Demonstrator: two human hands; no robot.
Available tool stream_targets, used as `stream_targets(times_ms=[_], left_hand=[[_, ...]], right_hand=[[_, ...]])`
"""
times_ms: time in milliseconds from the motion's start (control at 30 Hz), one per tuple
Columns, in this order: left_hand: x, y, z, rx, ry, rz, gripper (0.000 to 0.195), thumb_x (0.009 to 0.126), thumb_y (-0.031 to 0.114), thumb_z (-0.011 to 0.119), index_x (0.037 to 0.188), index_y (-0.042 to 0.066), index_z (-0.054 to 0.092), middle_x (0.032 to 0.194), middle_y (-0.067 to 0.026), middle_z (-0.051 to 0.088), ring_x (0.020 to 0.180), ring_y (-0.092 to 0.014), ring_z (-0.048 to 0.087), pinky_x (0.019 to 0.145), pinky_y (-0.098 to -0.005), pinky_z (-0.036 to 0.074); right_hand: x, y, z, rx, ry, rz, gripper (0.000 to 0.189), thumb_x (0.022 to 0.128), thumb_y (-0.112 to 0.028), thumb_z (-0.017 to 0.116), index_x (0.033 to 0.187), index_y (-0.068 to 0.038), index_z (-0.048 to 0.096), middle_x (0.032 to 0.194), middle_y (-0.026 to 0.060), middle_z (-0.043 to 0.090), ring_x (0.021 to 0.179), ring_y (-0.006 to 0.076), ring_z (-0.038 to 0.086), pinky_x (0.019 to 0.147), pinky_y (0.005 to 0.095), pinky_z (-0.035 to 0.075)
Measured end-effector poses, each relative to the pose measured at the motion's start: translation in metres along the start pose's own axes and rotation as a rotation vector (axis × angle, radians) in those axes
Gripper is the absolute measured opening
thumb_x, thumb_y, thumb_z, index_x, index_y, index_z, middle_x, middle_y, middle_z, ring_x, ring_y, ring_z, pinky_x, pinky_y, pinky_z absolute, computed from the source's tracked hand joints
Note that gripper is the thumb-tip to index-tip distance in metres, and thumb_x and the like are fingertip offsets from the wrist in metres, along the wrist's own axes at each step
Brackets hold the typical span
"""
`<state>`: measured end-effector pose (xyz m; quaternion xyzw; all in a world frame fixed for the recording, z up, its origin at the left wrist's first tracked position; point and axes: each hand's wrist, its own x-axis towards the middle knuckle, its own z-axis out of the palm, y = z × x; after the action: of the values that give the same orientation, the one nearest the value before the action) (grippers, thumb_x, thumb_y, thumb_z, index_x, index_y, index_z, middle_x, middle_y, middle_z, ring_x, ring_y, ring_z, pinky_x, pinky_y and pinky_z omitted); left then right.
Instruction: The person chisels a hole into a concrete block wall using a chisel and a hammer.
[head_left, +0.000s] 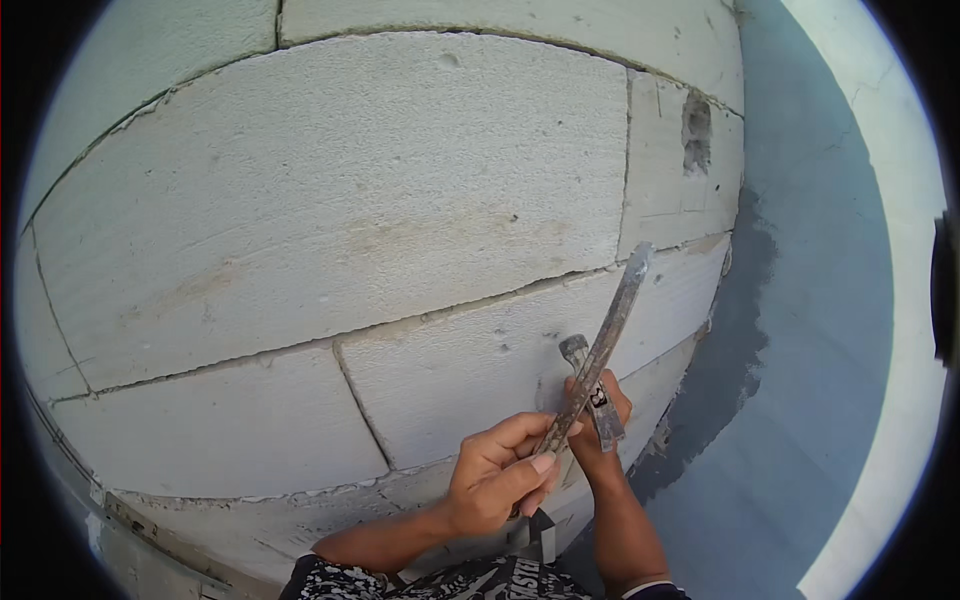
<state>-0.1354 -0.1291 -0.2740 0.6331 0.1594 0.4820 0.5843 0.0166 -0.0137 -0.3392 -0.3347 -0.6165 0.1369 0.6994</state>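
My left hand (491, 480) pinches the lower part of a long flat steel chisel (616, 319) between thumb and fingers. The chisel slants up to the right, its bright tip in front of a joint in the pale block wall (420, 187). Behind the bar, my right hand (618, 397) grips a worn hammer (609, 429). Its round striking face points up and left, and the other end of the head points down. Most of the hammer's handle is hidden. The chisel crosses in front of the hammer head; whether they touch I cannot tell.
A rough recess (697, 133) is cut in a small block at the upper right. On the right stands a blue-grey plastered wall (814, 300), with a dark grey mortar strip (724, 375) along the corner. A ledge (161, 544) runs along the lower left.
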Motion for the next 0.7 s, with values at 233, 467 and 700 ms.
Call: stream_targets(times_ms=[233, 467, 700], left_hand=[[0.096, -0.013, 0.059, -0.397, -0.103, 0.034, 0.037, 0.106, 0.013, 0.046, 0.138, -0.005, 0.048, 0.088, -0.0158, 0.065, 0.062, -0.021, 0.063, 0.059, -0.0318, 0.056], [0.19, 0.001, 0.107, -0.41, -0.271, 0.024, 0.024, 0.108, 0.018, 0.048, 0.127, 0.004, 0.05, 0.096, -0.0146, 0.07, 0.083, -0.031, 0.075, 0.071, -0.0391, 0.064], [0.229, 0.017, 0.119, -0.473, -0.322, 0.05, 0.022, 0.107, 0.018, 0.051, 0.123, 0.003, 0.055, 0.095, -0.0118, 0.07, 0.084, -0.03, 0.074, 0.074, -0.0397, 0.062]], right_hand=[[-0.015, 0.027, -0.08, 0.313, 0.318, 0.218, 0.027, 0.103, -0.027, 0.065, 0.095, -0.002, 0.061, 0.082, -0.0039, 0.055, 0.077, 0.0058, 0.048, 0.066, 0.0284, 0.042], [-0.016, -0.01, -0.132, 0.131, 0.415, 0.256, 0.02, 0.104, -0.022, 0.063, 0.093, -0.006, 0.059, 0.083, -0.0054, 0.052, 0.077, 0.0056, 0.046, 0.068, 0.0236, 0.039], [-0.012, -0.044, -0.162, 0.048, 0.477, 0.033, 0.031, 0.105, -0.024, 0.062, 0.079, -0.012, 0.05, 0.071, -0.0116, 0.04, 0.065, 0.0012, 0.035, 0.057, 0.0216, 0.028]])
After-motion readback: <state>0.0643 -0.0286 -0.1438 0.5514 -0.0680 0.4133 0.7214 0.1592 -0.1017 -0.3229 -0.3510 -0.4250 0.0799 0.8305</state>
